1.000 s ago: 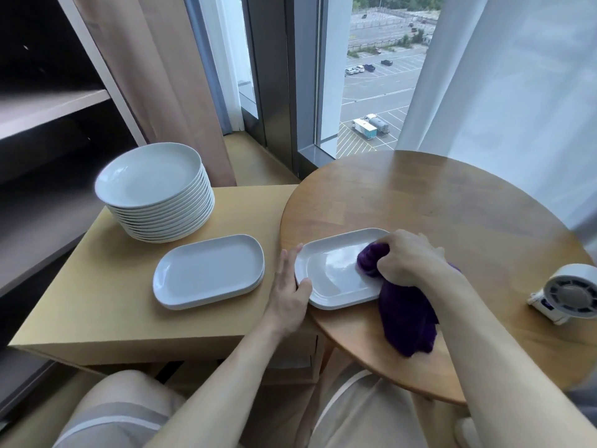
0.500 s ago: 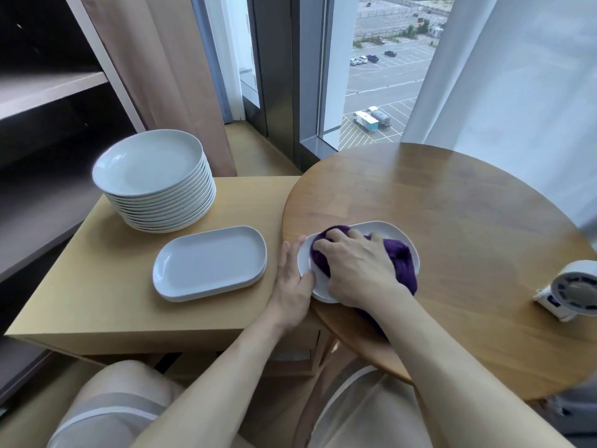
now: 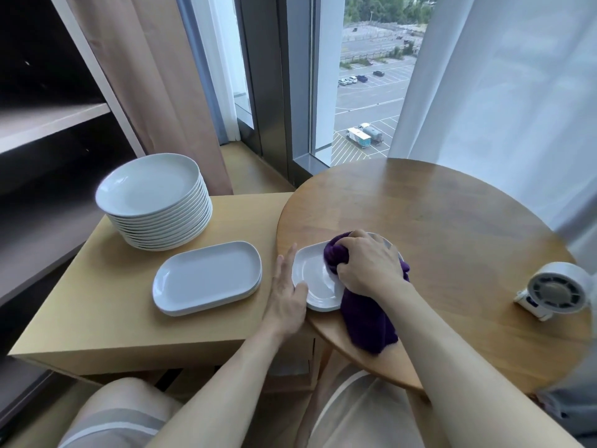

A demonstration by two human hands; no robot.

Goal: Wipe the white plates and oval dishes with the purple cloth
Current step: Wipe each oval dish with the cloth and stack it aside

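Head view: the right hand (image 3: pixel 371 263) is curled round the bunched purple cloth (image 3: pixel 368 321), pressing it into an oval dish (image 3: pixel 315 279) on the round tabletop (image 3: pixel 452 227). The cloth's tail trails off the dish beneath the wrist, while the left hand (image 3: pixel 286 292), fingers straight, rests against the dish's left rim. Left of that hand, on the lower square tabletop (image 3: pixel 113 312), lies a stack of oval dishes (image 3: pixel 206 276), with a stack of round plates (image 3: pixel 151 192) beyond it; a small white fan (image 3: pixel 552 291) stands well right of the right hand.
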